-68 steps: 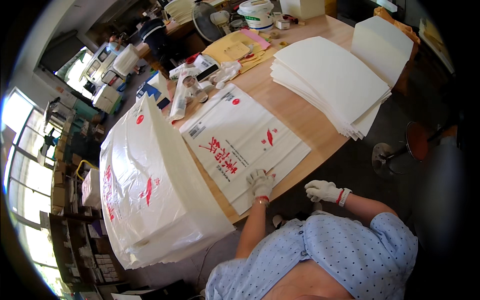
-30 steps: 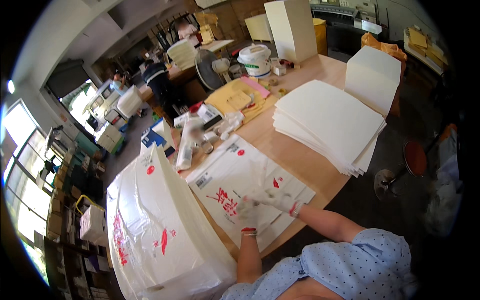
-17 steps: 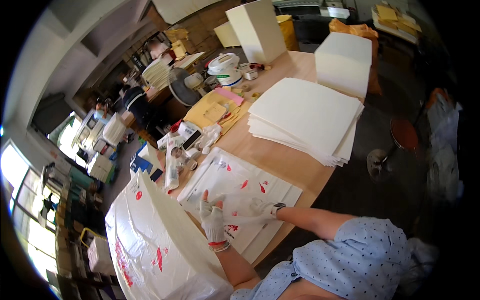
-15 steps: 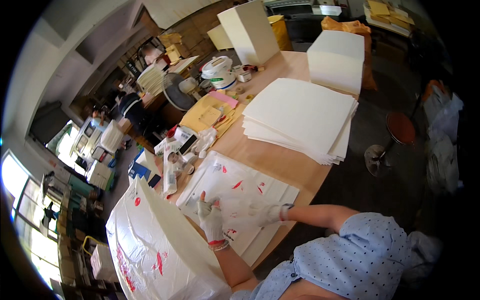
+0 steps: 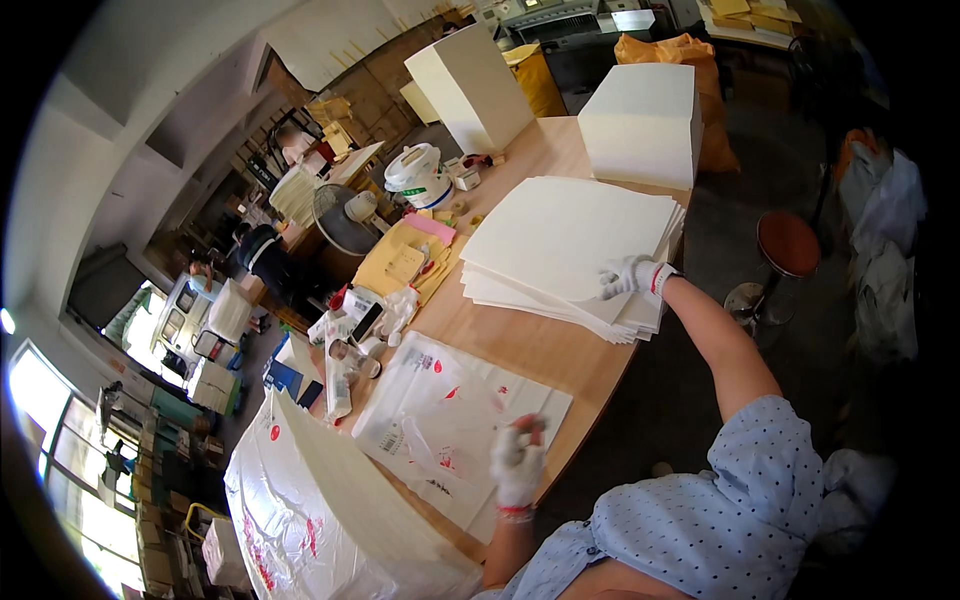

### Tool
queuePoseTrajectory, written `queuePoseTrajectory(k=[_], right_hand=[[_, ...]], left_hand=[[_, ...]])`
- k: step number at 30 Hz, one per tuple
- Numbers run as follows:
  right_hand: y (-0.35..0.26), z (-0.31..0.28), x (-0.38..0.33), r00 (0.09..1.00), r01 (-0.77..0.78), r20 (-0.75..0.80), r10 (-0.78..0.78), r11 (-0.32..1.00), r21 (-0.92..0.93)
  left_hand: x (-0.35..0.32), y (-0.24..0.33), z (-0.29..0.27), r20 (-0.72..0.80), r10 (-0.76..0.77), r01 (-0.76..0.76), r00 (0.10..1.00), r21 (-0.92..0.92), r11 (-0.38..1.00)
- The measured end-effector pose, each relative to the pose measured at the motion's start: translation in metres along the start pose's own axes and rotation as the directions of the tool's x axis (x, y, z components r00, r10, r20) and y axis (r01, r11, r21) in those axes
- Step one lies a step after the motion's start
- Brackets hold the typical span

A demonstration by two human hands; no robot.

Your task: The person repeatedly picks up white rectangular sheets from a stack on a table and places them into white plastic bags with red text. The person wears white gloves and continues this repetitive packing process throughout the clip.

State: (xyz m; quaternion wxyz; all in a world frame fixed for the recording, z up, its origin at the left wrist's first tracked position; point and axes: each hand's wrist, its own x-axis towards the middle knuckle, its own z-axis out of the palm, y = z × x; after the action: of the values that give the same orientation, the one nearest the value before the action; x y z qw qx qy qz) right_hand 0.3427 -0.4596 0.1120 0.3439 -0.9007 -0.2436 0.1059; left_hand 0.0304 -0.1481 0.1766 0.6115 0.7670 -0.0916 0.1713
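The person's gloved left hand (image 5: pixel 517 470) hung over the near right side of the printed bags (image 5: pixel 405 400), its fingers curled and blurred; whether it pinched anything could not be told. The bags lay flat near the front of the tabletop (image 5: pixel 520 342), the top one rumpled, with red print showing.

The gloved right hand (image 5: pixel 632 277) reached out to the near right part of the stacked sheets (image 5: pixel 565 225), its fingers bent over the top one; whether they gripped it could not be told. The sheets lay beyond the bags and to their right, their edges unevenly fanned.

At the person's left stood a plastic-covered pile (image 5: pixel 300 505), just beside the bags. Past the bags were a phone (image 5: pixel 367 320), yellow envelopes (image 5: pixel 400 262), a fan (image 5: pixel 345 218) and a white bucket (image 5: pixel 418 180). A round stool (image 5: pixel 788 244) stood right of the tabletop.
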Motion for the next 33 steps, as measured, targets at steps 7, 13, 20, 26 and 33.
queuePoseTrajectory(k=[7,13,20,26,33], right_hand=[[-0.139,0.066,-0.088,0.861,0.402,-0.260,-0.438,0.898,-0.181],[0.002,0.065,-0.157,0.996,0.079,-0.019,-0.086,0.779,0.622],[-0.062,0.192,-0.186,0.946,0.315,-0.321,0.056,0.096,0.944],[-0.147,0.157,-0.177,0.926,0.054,-0.334,0.177,0.813,0.580],[-0.204,0.093,-0.220,0.932,0.168,-0.356,-0.070,0.953,0.252]], left_hand=[[0.030,-0.060,0.075,0.411,-0.512,0.560,0.754,-0.810,0.173],[0.008,-0.083,-0.007,0.349,-0.637,0.726,0.687,-0.357,0.587],[-0.050,-0.070,0.081,0.312,-0.015,-0.230,0.950,0.731,0.643],[-0.014,-0.011,-0.037,0.043,0.008,-0.031,0.999,0.583,0.812],[0.045,-0.061,-0.188,-0.070,-0.294,0.237,0.953,-0.431,0.871]])
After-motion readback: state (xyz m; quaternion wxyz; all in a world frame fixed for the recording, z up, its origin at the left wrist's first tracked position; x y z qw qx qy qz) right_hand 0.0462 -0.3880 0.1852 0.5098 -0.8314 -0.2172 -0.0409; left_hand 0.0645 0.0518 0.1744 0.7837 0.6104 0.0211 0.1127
